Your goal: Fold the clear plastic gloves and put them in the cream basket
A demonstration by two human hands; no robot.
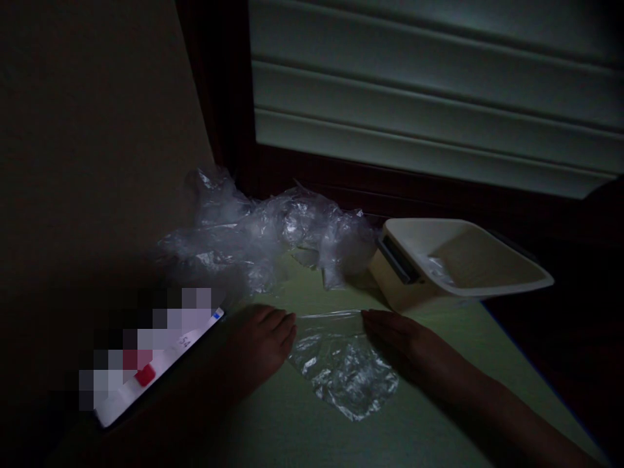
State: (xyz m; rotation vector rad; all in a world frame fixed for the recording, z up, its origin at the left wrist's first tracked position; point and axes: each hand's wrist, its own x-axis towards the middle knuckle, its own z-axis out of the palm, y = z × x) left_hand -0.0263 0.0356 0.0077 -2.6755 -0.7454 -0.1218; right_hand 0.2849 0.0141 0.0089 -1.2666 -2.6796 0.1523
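A clear plastic bag [346, 370] lies on the green table [312, 439], its straight upper edge stretched between my two hands. My left hand [266, 341] has its fingers closed at the bag's upper left corner. At the upper right corner, my right hand [397, 335] holds the edge with its fingers pressed together. The lower part of the bag is crinkled and spreads toward me. The scene is dim, and my thumbs are hard to make out.
Crumpled clear plastic bags [292, 224] are heaped at the back. A cream bin [404, 286] with a small plastic piece inside stands at the back right. A lit phone [160, 364], partly pixelated, is at the left. A dark-framed shutter [414, 97] rises behind.
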